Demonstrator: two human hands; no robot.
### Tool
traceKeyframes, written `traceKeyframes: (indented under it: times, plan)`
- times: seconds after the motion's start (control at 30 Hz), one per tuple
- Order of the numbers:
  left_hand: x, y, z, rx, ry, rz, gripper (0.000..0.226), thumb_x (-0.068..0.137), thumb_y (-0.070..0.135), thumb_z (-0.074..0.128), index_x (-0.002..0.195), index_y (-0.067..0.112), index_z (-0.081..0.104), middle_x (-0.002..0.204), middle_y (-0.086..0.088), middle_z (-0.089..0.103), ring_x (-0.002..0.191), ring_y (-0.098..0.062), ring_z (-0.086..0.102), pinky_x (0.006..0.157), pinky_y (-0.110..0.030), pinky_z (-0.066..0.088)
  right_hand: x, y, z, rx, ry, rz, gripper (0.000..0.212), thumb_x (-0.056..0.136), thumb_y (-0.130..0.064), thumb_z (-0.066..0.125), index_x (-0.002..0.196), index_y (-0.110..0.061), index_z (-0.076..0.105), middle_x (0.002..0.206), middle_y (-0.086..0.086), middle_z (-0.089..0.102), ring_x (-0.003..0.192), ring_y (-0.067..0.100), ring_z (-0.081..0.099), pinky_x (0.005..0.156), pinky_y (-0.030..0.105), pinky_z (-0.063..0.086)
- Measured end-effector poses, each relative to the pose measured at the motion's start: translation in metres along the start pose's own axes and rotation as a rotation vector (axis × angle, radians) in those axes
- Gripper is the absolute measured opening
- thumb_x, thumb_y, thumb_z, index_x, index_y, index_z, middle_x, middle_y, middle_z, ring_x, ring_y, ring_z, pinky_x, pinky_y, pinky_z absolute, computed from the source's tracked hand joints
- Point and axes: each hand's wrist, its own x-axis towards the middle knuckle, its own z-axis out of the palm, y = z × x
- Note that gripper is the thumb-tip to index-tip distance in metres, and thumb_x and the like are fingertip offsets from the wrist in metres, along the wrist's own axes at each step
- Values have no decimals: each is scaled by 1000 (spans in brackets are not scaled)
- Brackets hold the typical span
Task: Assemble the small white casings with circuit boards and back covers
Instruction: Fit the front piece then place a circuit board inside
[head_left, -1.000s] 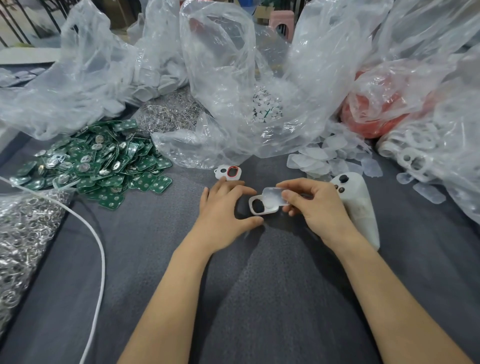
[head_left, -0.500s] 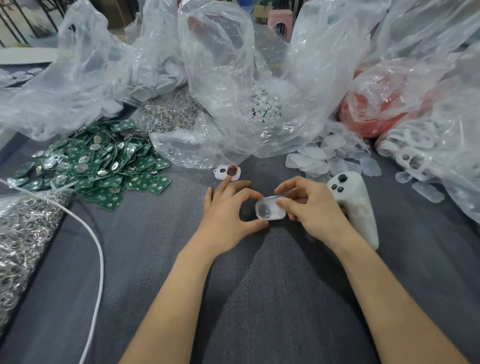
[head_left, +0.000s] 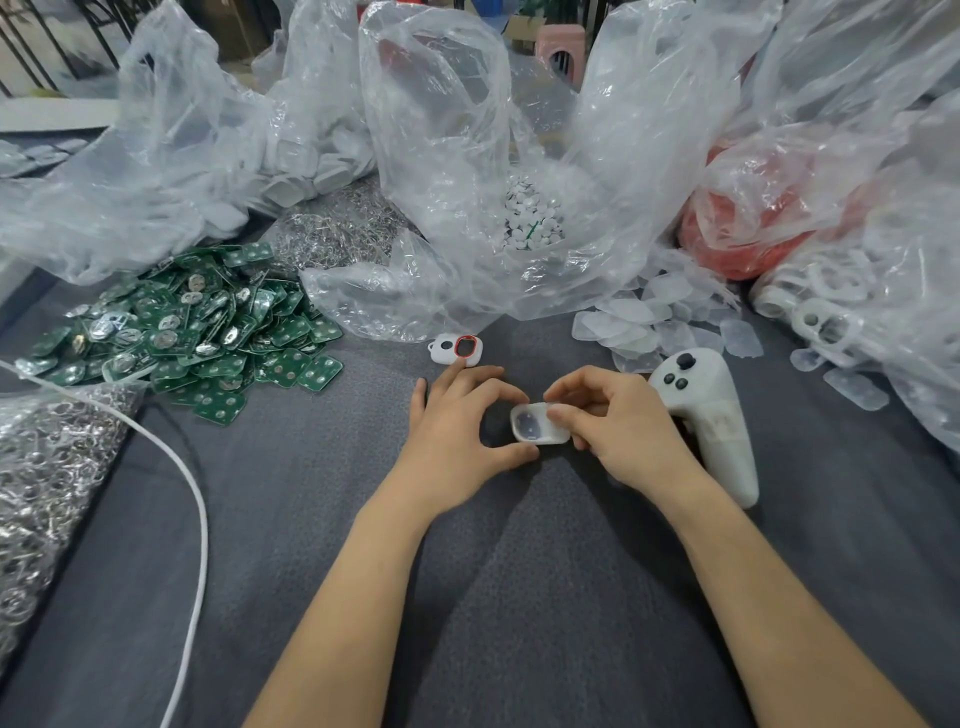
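Both hands pinch one white casing (head_left: 535, 423) on the gray cloth (head_left: 311, 519): left hand (head_left: 457, 431) fingers curled around its end, right hand (head_left: 618, 426) fingertips clamped on top.

Person's working bare-handed: left hand (head_left: 457, 431) and right hand (head_left: 618, 434) are both showing uncovered. Same's going for left forearm (head_left: 353, 597) and right forearm (head_left: 769, 597), running bare as far up as I'm seeing.

At your right lies a white controller (head_left: 711, 415); near left a white cable (head_left: 200, 519) curves; far off stands a pink stool (head_left: 561, 44).
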Motion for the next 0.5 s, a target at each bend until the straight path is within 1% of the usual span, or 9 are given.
traceKeyframes:
  times: [0.13,0.2,0.27,0.37,0.43,0.5]
  plan:
    - [0,0,0,1,-3,2,46,72,43,77,115,36,61,140,13,41,140,-6,17,117,-42,-2,-2,-3,2,-64,11,-22,19,84,-13,69,81,-30,64,77,-1,68,46,0,53,50,11,42]
    - [0,0,-1,-24,-4,-2,44,73,46,75,113,36,61,138,14,42,139,-4,18,117,-42,-3,-3,-4,4,-116,25,-38,18,84,-13,70,82,-30,63,78,-3,67,48,-1,53,53,11,42]
    - [0,1,-1,-47,6,-16,37,78,46,71,112,35,63,138,13,43,139,-4,19,117,-43,-3,-3,-5,5,-183,51,-72,16,83,-12,70,84,-27,65,82,-5,65,53,1,53,60,15,43]
    - [1,2,0,-42,37,-32,32,85,36,67,116,30,62,138,10,47,138,-8,26,117,-46,2,-3,-6,8,-233,78,-118,13,81,-9,70,88,-20,70,92,-2,56,59,9,53,68,25,47]
    - [1,5,0,-70,38,-14,34,85,31,68,118,27,59,132,10,52,133,-10,35,117,-47,6,-3,-6,9,-260,85,-118,17,81,-9,71,95,-20,70,98,-2,51,60,12,53,71,27,48]
    - [0,7,-1,-101,29,22,27,85,26,68,111,26,59,124,9,56,128,-10,42,116,-50,11,-4,-6,9,-262,76,-115,25,81,-8,70,102,-21,69,101,-3,51,60,11,52,71,27,49]
